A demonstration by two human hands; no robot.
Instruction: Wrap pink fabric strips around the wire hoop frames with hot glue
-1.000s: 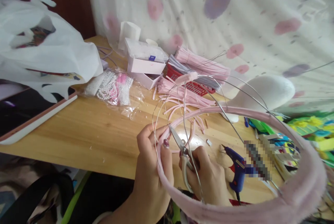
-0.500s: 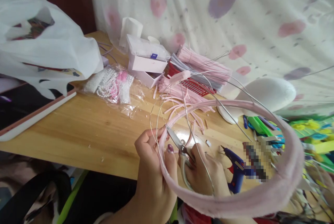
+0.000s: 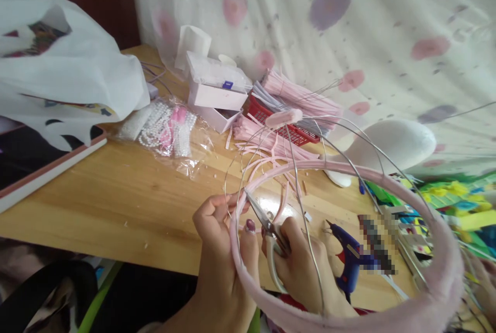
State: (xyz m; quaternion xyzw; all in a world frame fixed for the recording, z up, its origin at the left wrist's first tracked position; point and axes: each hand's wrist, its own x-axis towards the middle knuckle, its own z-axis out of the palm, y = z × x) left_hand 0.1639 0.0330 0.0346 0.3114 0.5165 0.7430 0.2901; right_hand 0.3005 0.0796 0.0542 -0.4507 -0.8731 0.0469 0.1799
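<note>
My left hand pinches the left side of a large ring wrapped in pink fuzzy material. Thin silver wires arch up from the ring to a small pink fuzzy piece at the top. Inside the ring, my right hand grips a pair of scissors by the handles. The scissor tips touch the ring's wrapping beside my left fingertips; whether the blades are cutting I cannot tell. Pink pipe cleaners lie loose on the table behind.
A blue glue gun lies right of my right hand. Farther back are a red basket, white boxes, a bag of pearl beads and a white foam head form. A white plastic bag stands left. Another person's hand shows at right.
The ring has tilted and shifted slightly down and right, and its small top piece has moved right. Both hands keep their holds, with the scissor tips still at the ring's left side.
</note>
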